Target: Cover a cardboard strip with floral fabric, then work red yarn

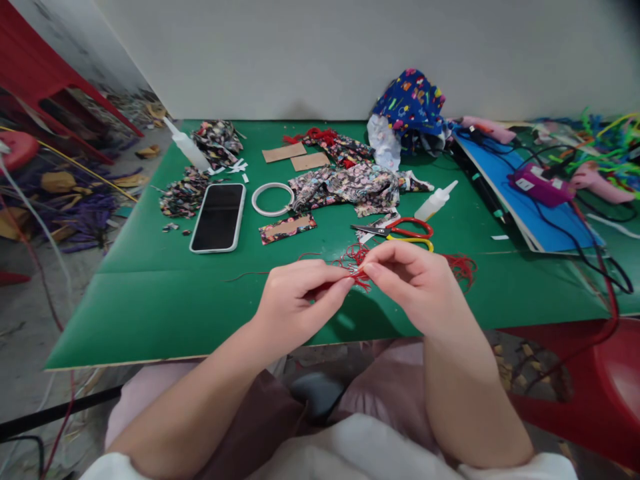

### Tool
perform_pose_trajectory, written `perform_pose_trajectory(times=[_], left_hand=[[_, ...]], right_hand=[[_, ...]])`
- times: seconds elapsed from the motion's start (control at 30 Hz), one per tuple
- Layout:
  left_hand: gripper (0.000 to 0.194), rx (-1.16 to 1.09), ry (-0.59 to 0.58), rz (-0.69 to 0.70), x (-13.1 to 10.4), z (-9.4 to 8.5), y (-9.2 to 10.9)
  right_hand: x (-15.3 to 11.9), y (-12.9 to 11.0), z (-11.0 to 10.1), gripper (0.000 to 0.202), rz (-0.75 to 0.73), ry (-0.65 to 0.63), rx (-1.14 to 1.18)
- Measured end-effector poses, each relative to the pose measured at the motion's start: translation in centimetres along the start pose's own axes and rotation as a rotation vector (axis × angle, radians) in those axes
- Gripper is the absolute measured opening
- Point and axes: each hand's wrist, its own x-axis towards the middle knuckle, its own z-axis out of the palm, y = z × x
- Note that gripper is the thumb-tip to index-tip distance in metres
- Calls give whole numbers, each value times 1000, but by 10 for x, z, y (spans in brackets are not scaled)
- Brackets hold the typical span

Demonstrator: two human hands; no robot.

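Both hands meet above the front of the green table, pinching red thread (361, 283) between their fingertips. My left hand (306, 293) is closed on the thread from the left side. From the right, my right hand (407, 277) pinches the same bunch, thumb against forefinger. Short red ends hang below the fingertips; something small and pale shows there, too small to name. Loose red strands (354, 253) lie just behind the hands, and another red tangle (461, 269) lies right of my right hand. Scissors (395, 230) with red and yellow handles rest just beyond the hands.
A phone (219, 219), a white tape ring (273, 199) and a fabric-covered card strip (287, 229) lie to the left. Floral cloth (350, 187) spreads behind. Glue bottles stand or lean (436, 202) at either side. A blue folder (535, 200), purple box (540, 183) and cables crowd the right.
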Motion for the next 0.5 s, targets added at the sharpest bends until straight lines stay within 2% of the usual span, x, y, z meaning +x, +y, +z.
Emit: perform_pose_trajectory(times=[0.5], left_hand=[[11, -15, 0, 6, 0, -1, 0]], right_hand=[[0, 1, 2, 6, -11, 10, 27]])
